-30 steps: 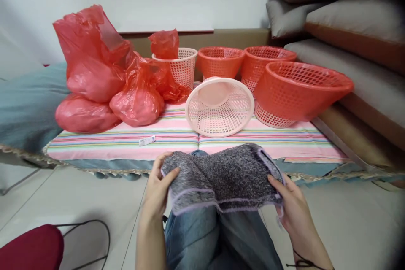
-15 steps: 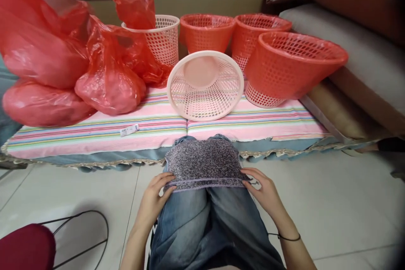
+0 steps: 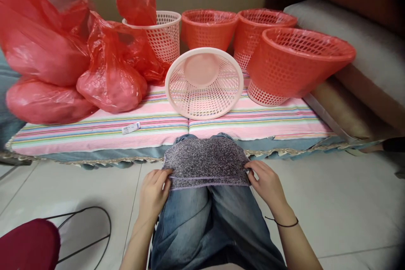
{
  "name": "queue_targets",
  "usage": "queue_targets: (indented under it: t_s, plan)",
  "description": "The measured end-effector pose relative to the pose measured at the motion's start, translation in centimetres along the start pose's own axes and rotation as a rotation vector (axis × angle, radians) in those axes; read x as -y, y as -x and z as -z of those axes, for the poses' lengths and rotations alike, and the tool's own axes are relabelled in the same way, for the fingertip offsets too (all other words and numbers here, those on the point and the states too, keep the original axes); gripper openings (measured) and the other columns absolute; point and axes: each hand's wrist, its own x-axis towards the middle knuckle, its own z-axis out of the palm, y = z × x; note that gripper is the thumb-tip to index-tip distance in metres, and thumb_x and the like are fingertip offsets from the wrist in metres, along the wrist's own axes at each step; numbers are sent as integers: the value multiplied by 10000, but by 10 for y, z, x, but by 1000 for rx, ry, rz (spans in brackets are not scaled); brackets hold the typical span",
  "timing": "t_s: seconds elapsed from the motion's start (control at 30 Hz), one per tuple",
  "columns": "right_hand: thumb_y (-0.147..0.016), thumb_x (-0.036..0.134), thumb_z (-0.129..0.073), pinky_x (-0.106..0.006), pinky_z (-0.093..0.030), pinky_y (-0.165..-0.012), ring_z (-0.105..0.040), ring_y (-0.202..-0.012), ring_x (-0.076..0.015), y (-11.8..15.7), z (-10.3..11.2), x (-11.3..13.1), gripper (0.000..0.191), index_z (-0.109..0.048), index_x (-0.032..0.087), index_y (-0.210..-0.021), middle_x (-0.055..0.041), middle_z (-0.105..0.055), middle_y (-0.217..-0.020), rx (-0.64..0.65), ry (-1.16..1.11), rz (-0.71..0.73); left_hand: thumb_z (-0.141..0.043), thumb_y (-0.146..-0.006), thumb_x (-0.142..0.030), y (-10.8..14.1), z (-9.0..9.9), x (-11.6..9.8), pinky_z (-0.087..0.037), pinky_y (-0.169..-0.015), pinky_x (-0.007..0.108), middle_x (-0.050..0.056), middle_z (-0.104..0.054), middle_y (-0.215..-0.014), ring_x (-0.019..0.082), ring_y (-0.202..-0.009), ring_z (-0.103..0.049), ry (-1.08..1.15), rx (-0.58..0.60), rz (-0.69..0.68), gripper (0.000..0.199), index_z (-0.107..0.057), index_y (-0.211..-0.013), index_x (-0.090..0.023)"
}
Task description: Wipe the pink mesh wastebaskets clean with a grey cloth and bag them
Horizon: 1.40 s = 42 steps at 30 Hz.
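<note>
A folded grey speckled cloth [image 3: 205,158] with lilac edging lies across my jeans-clad knees. At its left end, my left hand [image 3: 155,190] pinches the edge between thumb and fingers. My right hand [image 3: 264,181] grips the opposite end the same way, a dark band around that wrist. Just beyond the cloth, a pale pink perforated basket [image 3: 204,112] lies on its side with its mouth facing me. Neither hand touches it.
Baskets lined with red plastic, such as the nearest one [image 3: 284,67], stand on the striped bench cover [image 3: 95,135]. Full red bags [image 3: 110,88] sit at left near a white label [image 3: 130,128]. Cushions [image 3: 348,50] are piled at right; a dark red stool [image 3: 28,244] stands lower left.
Both hands have shifted slightly up along the cloth's ends, and their fingers have closed more firmly on it. The right end is drawn a little outward. The view has tilted slightly.
</note>
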Motion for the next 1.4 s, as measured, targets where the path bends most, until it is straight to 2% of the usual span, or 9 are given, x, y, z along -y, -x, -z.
queue_targets:
  t_s: [0.2, 0.43, 0.63, 0.8, 0.9, 1.0, 1.13, 1.27, 1.4]
  plan:
    - [-856, 128, -500, -380, -495, -842, -634, -905, -227, 3, 26, 3, 226, -659, 244, -966, -48, -693, -906, -148, -22, 89, -552, -871, -133, 4, 32, -6, -480, -821, 347, 28, -738, -911, 206, -856, -645, 84, -150, -76, 205, -659, -1010, -239]
    - [-894, 161, -502, -392, -518, -819, -650, -897, -222, 33, 4, -14, 214, -698, 240, -929, -49, -710, -939, 21, -27, 33, -497, -922, -136, 35, 9, 7, -491, -822, 344, 51, -732, -961, 203, -896, -644, 74, 67, -115, 255, -650, -1100, -234]
    - [-896, 204, -538, -382, -540, -799, -658, -898, -222, 44, 2, -18, 181, -708, 251, -937, -55, -714, -931, -47, -85, -5, -529, -903, -117, 46, 9, 11, -501, -842, 344, 49, -724, -999, 212, -935, -639, 150, 31, -103, 310, -611, -1169, -252]
    - [-882, 201, -550, -366, -563, -767, -674, -874, -217, 50, -1, -20, 183, -724, 254, -902, -48, -722, -918, -18, -114, -7, -525, -901, -111, 49, 5, 13, -522, -819, 327, 53, -723, -1015, 201, -907, -649, 185, 79, -92, 311, -630, -1159, -251]
    - [-862, 111, -465, -366, -570, -779, -677, -887, -209, 53, 0, -22, 304, -723, 254, -940, -41, -725, -947, 28, -98, -8, -522, -900, -129, 47, 6, 12, -547, -781, 308, 48, -734, -971, 189, -863, -675, 211, 48, -61, 276, -659, -1112, -240]
    - [-828, 30, -370, -401, -556, -862, -657, -994, -209, 42, 2, -10, 439, -702, 252, -1011, -42, -711, -1059, -7, -81, -2, -500, -910, -138, 33, 9, -5, -561, -792, 299, 47, -736, -985, 181, -901, -687, 228, -4, -13, 267, -663, -1101, -231]
    - [-892, 76, -382, -476, -442, -1068, -507, -1282, -223, 1, -14, 36, 465, -595, 250, -1268, -61, -606, -1320, -115, -129, 92, -509, -923, -166, -4, -5, -51, -475, -1018, 435, 94, -663, -1254, 235, -1205, -576, 228, -99, -22, 292, -611, -1193, -211]
    - [-953, 168, -379, -550, -289, -1161, -303, -1436, -260, -39, -46, 74, 470, -478, 225, -1409, -47, -412, -1515, 110, -8, 117, -477, -952, -240, -36, -40, -78, -265, -1129, 627, 101, -506, -1461, 336, -1421, -333, 81, 22, -63, 421, -514, -1370, -210]
    - [-976, 360, -434, -587, -206, -1174, -214, -1469, -282, -44, -59, 62, 466, -444, 292, -1436, -6, -330, -1559, 197, 37, 19, -450, -968, -287, -39, -55, -64, -191, -1168, 599, 75, -402, -1537, 314, -1469, -228, 70, 108, -16, 459, -469, -1423, -236]
